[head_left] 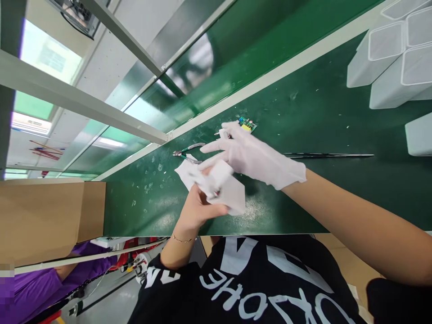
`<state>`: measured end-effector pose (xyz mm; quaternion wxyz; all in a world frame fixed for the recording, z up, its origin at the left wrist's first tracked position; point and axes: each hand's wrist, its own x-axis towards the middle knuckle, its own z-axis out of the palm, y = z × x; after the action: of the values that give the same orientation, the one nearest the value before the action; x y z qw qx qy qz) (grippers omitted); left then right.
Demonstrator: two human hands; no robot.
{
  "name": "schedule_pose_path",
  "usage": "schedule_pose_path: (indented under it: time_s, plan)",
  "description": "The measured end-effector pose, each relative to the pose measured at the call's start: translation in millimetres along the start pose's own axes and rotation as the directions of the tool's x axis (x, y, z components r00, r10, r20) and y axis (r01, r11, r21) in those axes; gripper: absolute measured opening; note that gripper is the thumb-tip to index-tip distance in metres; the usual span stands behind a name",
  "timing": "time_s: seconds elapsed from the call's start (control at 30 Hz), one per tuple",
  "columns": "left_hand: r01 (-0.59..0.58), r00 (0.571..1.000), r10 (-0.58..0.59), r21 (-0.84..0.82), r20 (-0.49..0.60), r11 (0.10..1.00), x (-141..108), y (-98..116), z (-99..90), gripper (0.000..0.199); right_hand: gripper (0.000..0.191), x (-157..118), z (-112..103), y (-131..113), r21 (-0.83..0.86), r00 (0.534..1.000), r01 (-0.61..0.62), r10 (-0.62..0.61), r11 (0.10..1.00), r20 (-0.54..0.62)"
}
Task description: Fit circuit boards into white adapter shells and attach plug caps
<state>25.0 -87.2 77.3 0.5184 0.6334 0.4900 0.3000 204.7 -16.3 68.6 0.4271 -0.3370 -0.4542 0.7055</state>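
Note:
My left hand is bare and wraps round a white box-shaped plastic housing. A smaller white piece at its top is blurred. My right hand, in a white glove, hovers just above and right of the housing with fingers spread. Beside its upper fingers is a small white part with thin prongs; whether they touch it I cannot tell. Just beyond lies a green circuit board with a yellow component. Green-handled cutters rest left of the fingers. A white sheet-like thing is partly hidden behind my left hand.
Dark tweezers lie on the green table, right of my glove. Several translucent white containers stand at the upper right. A cardboard box is at the left, near a person's purple sleeve. A pale frame crosses above.

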Motion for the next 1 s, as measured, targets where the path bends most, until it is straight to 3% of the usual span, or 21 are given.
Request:
schedule_pose_path:
  time_s: [0.1,0.2,0.3,0.37,0.43,0.53,0.6,0.83,1.0]
  plan:
    - [-0.225,0.967,0.253,0.401,-0.015,0.888,-3,0,-5.1,0.063,0.059,-4,-7,-9,0.176,1.000,-0.004,0.001,0.984,0.018]
    - [-0.333,0.927,0.374,0.538,0.035,0.774,-3,4,-9.0,0.062,0.051,-8,-11,-17,0.336,0.999,0.035,-0.021,0.941,-0.046]
    - [-0.378,0.898,0.436,0.611,0.058,0.696,-2,10,-12.3,0.057,0.030,-12,-8,-18,0.180,0.995,0.023,-0.005,0.983,-0.098]
    - [-0.393,0.884,0.461,0.663,0.080,0.637,-2,13,-14.3,0.055,0.022,-13,-4,-13,-0.010,0.999,-0.052,0.052,0.999,0.012]
    - [-0.391,0.884,0.458,0.694,0.099,0.604,-2,14,-15.9,0.055,0.025,-12,-1,-5,-0.135,0.975,-0.065,0.091,0.989,0.202]
    - [-0.397,0.885,0.451,0.699,0.118,0.595,-1,14,-17.7,0.055,0.017,-9,1,6,-0.157,0.915,-0.011,0.073,0.988,0.396]
    - [-0.408,0.879,0.460,0.695,0.124,0.592,0,14,-18.1,0.055,0.014,-7,2,9,-0.136,0.911,0.009,0.048,0.991,0.409]
    - [-0.416,0.861,0.493,0.729,0.124,0.543,2,15,-16.5,0.054,0.036,-11,4,4,-0.051,0.939,0.021,-0.002,0.998,0.344]
    - [-0.371,0.855,0.508,0.805,0.103,0.463,2,17,-16.6,0.057,0.027,-11,-3,1,-0.180,0.961,0.032,0.019,0.983,0.275]
